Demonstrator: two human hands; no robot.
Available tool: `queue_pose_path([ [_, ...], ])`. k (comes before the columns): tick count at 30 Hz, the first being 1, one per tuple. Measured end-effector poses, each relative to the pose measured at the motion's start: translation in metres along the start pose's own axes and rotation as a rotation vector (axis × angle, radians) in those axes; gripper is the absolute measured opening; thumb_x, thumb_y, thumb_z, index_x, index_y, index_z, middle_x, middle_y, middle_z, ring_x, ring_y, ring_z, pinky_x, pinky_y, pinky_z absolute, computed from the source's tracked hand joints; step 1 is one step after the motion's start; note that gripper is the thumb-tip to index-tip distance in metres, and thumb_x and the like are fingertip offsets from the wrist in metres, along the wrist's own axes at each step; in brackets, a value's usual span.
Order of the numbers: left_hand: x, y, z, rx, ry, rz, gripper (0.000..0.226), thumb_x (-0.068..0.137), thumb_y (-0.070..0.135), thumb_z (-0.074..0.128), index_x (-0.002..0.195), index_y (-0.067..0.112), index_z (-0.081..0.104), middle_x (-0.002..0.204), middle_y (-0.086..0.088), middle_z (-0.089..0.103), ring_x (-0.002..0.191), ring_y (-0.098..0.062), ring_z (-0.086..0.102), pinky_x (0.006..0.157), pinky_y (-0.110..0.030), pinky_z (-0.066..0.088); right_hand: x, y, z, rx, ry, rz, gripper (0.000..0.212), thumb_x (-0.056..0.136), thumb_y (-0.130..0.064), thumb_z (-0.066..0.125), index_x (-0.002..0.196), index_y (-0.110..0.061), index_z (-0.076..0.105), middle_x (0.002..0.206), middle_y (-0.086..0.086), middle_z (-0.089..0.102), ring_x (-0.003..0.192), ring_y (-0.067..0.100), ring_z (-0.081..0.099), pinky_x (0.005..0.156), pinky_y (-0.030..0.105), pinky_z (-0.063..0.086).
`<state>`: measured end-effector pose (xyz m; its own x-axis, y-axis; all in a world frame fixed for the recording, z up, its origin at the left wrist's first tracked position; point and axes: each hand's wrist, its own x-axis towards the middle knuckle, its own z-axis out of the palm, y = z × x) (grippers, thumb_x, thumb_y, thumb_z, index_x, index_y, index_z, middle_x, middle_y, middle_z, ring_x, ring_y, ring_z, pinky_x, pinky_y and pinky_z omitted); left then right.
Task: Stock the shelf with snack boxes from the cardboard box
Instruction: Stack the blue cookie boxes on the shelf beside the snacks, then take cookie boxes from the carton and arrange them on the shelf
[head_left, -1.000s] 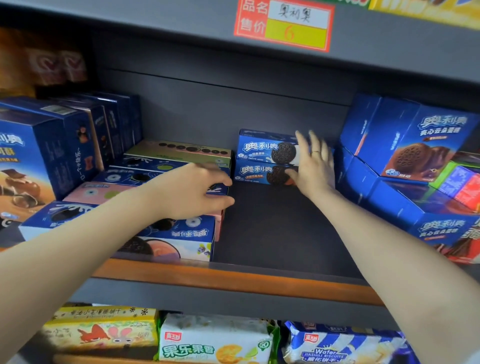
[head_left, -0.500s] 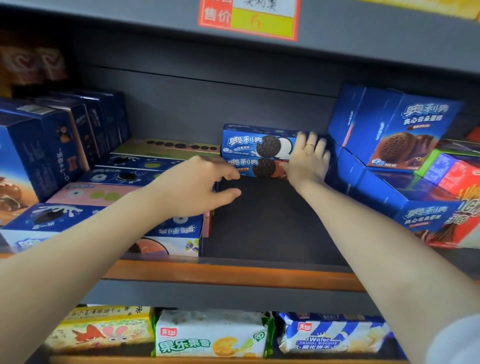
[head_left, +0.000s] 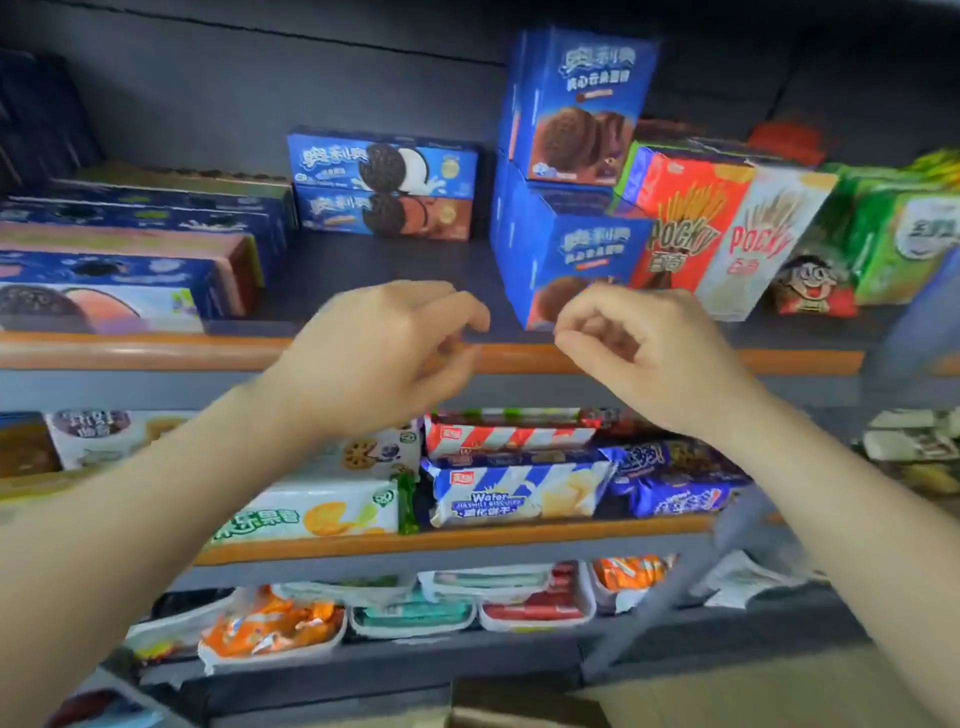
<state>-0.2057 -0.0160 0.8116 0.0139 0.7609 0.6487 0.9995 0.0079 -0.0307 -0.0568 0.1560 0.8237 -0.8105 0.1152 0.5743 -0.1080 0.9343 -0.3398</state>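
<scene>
Two blue cookie boxes (head_left: 384, 187) lie stacked at the back of the dark shelf (head_left: 363, 270), the lower one with a brown panel. Both my hands hang in front of the shelf's orange edge (head_left: 130, 353), holding nothing. My left hand (head_left: 384, 348) has loosely curled fingers. My right hand (head_left: 639, 348) is also loosely curled, near a blue box (head_left: 571, 254) standing at the shelf front. A corner of the cardboard box (head_left: 753, 696) shows at the bottom right; its contents are hidden.
Flat blue and pink cookie boxes (head_left: 130, 260) are stacked on the left. Tall blue boxes (head_left: 576, 104), Pocky boxes (head_left: 711, 228) and green packs (head_left: 893, 234) fill the right. Lower shelves hold wafer packs (head_left: 514, 488) and snack trays (head_left: 270, 629).
Both hands have pulled back out of the shelf toward me, and the right hand let go of the stacked blue boxes. The view has tilted down and right.
</scene>
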Motion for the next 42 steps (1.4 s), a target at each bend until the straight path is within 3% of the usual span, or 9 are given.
queue_pose_path([
  [6,-0.035,0.118,0.122,-0.149,-0.307,-0.084,0.025,0.081,0.036,0.042,0.095,0.02,0.056,0.077,-0.002,0.066,0.062,-0.025,0.066,0.041,-0.036,0.051,-0.152,0.074,-0.02,0.034,-0.304,0.171,0.025,0.083,-0.038,0.048,0.084,-0.018,0.063,0.059,-0.019,0.054,0.059,0.013,0.051,0.054,0.019,0.036],
  [9,-0.068,0.163,0.197,-0.177,-0.502,-0.161,0.031,0.075,0.036,0.04,0.085,0.018,0.063,0.077,-0.004,0.069,0.058,-0.025,0.067,0.036,-0.031,0.049,-0.233,0.122,-0.006,0.007,-0.498,0.351,0.012,0.089,-0.024,0.056,0.091,-0.015,0.063,0.06,-0.017,0.051,0.056,0.007,0.046,0.061,0.029,0.04],
  [11,-0.091,0.192,0.243,-0.193,-0.648,-0.235,0.039,0.076,0.038,0.032,0.094,0.019,0.06,0.089,-0.005,0.07,0.071,-0.025,0.069,0.047,-0.034,0.053,-0.289,0.147,0.007,-0.026,-0.615,0.487,0.011,0.089,-0.023,0.057,0.096,-0.017,0.063,0.068,-0.014,0.054,0.063,0.006,0.047,0.068,0.034,0.046],
  [14,-0.132,0.226,0.305,-0.189,-0.939,-0.363,0.038,0.09,0.037,0.032,0.119,0.021,0.053,0.121,-0.002,0.058,0.112,-0.026,0.056,0.084,-0.038,0.05,-0.372,0.17,0.037,-0.007,-0.729,0.695,0.012,0.089,-0.026,0.054,0.094,-0.018,0.062,0.081,-0.005,0.061,0.074,0.015,0.054,0.074,0.033,0.049],
  [19,-0.204,0.267,0.394,-0.376,-1.161,-0.598,0.031,0.092,0.03,0.044,0.121,0.024,0.053,0.119,0.002,0.059,0.102,-0.021,0.058,0.084,-0.032,0.049,-0.503,0.198,0.118,0.011,-0.851,0.985,0.018,0.09,-0.029,0.048,0.101,-0.019,0.059,0.102,-0.003,0.063,0.094,0.021,0.061,0.075,0.029,0.048],
  [28,-0.334,0.291,0.541,-0.551,-1.193,-0.902,0.023,0.091,0.023,0.048,0.111,0.024,0.06,0.099,0.005,0.06,0.079,-0.012,0.056,0.073,-0.023,0.044,-0.657,0.242,0.309,-0.153,-0.892,1.074,0.043,0.091,-0.028,0.05,0.13,-0.013,0.039,0.141,0.006,0.033,0.125,0.024,0.038,0.093,0.033,0.043],
  [35,-0.412,0.298,0.636,-0.603,-1.214,-0.992,0.024,0.092,0.023,0.049,0.113,0.025,0.061,0.092,0.008,0.061,0.084,-0.009,0.059,0.075,-0.019,0.042,-0.73,0.294,0.423,-0.209,-0.893,1.006,0.053,0.087,-0.018,0.058,0.134,-0.007,0.037,0.14,0.012,0.039,0.123,0.028,0.044,0.089,0.036,0.047],
  [39,-0.434,0.311,0.654,-0.634,-1.182,-0.934,0.023,0.093,0.02,0.049,0.112,0.022,0.062,0.086,0.01,0.057,0.076,-0.007,0.057,0.067,-0.014,0.041,-0.749,0.308,0.452,-0.345,-0.79,0.89,0.069,0.054,-0.014,0.085,0.117,-0.003,0.059,0.116,0.012,0.061,0.097,0.028,0.064,0.064,0.033,0.055],
  [42,-0.448,0.316,0.658,-0.656,-1.209,-0.892,0.023,0.094,0.022,0.048,0.114,0.023,0.06,0.09,0.012,0.055,0.076,-0.003,0.056,0.063,-0.007,0.039,-0.758,0.313,0.461,-0.445,-0.719,0.806,0.067,0.052,-0.013,0.085,0.114,-0.004,0.061,0.108,0.01,0.063,0.091,0.027,0.064,0.063,0.032,0.055],
])
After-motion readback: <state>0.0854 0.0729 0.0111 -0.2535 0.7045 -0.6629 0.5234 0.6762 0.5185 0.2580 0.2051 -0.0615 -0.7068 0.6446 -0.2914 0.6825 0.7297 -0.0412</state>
